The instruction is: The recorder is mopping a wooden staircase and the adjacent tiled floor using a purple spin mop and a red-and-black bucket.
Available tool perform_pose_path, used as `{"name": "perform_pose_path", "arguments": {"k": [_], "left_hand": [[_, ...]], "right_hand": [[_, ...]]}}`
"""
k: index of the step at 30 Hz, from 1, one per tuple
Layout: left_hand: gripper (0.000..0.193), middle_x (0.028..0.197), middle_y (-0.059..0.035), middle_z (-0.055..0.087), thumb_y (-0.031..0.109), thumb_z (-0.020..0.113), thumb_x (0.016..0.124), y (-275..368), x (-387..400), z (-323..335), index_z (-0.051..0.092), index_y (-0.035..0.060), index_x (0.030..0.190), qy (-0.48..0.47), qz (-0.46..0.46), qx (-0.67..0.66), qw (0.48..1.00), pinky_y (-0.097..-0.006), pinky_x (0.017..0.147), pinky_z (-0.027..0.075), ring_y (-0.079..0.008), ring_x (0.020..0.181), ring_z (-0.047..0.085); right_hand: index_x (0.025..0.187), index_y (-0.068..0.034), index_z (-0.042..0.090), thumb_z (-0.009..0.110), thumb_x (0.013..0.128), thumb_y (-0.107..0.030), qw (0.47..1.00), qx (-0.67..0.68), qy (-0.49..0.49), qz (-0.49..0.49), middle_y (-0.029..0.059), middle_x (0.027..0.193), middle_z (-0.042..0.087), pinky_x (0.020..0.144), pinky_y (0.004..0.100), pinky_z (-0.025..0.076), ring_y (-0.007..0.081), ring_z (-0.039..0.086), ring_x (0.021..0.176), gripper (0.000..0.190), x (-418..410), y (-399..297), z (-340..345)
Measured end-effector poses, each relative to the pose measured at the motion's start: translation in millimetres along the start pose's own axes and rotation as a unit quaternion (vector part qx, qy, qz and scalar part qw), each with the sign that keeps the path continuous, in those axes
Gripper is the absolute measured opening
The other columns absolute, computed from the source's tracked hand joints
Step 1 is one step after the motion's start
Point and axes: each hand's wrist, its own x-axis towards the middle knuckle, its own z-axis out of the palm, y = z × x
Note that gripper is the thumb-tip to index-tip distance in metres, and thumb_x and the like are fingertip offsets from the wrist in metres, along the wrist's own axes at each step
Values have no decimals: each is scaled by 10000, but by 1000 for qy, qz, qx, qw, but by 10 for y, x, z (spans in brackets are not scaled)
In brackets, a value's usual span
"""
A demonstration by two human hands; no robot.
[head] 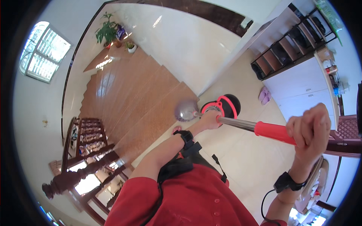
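A spin mop with a metal pole (237, 124) and a red grip sleeve runs across the middle. My left hand (210, 119) is closed round the pole's lower part. At the red grip end, on the right, my right hand (309, 130) is closed round the handle. The blurred round mop head (186, 110) is at the edge of the brown stair treads, beyond my left hand. Beside my left hand, on the pale tile floor, stands a black and red mop bucket (234, 106) with a red carrying handle, partly hidden by that hand.
Brown stairs (135, 96) run off to the upper left, with potted plants (107, 32) on them. A dark wooden banister (82, 172) stands at lower left. Pink slippers (264, 96) lie beside a white cabinet (302, 90), below a shoe rack (282, 50).
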Motion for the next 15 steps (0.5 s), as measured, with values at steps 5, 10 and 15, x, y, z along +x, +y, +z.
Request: {"name": "perform_pose_path", "arguments": {"k": [5,10,15], "left_hand": [[83,749,-162,603,104,576,655,143,87,-309,596,54,719,-21,-61,14,998,-408,660,461,-329,758,588],[96,749,-171,601,119,567,687,-59,111,-470,606,59,751,-53,-35,-9,998,-408,635,461,-329,733,594],[94,733,-177,599,132,581,680,-27,156,-710,608,77,751,-99,-62,67,991,-409,600,454,-330,718,592]], "right_hand": [[739,0,496,415,921,-223,997,-28,25,-69,-51,442,294,408,206,263,39,287,367,299,283,43,201],[712,14,515,460,903,-186,994,-47,69,-73,-39,457,321,395,206,261,41,276,379,282,502,29,383],[696,14,537,480,899,-251,981,-77,171,-47,-29,462,333,381,194,268,37,290,381,339,849,207,382]]}}
